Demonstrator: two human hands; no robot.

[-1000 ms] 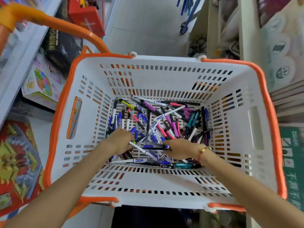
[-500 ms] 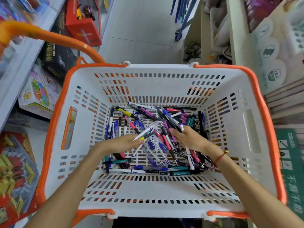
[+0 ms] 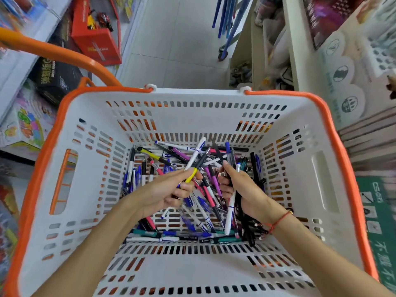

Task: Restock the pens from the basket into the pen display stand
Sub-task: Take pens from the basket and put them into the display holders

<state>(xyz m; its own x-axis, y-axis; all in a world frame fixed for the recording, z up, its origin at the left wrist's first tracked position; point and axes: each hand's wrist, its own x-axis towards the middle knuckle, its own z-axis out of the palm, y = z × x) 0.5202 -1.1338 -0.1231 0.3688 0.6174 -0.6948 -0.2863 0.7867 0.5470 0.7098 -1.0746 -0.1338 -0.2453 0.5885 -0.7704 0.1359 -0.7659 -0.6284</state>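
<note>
Both hands have lifted since a second ago: my left hand [image 3: 169,190] grips a few pens [image 3: 194,162] pointing to 1 o'clock, my right hand [image 3: 243,189] grips a near-upright bundle; remaining pens lie below in the basket [image 3: 85,129].

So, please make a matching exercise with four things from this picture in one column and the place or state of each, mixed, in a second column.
Column one:
1. left hand
2. right hand
3. basket handle
4. red box

Column two:
A. on the floor past the basket, to the left
B. grips a bunch with a white pen hanging down
C. raised at the basket's far left corner
D. holds pens pointing up, one with a yellow part

Pairs: 1-D, 2-B, 3-C, 4-A
</note>
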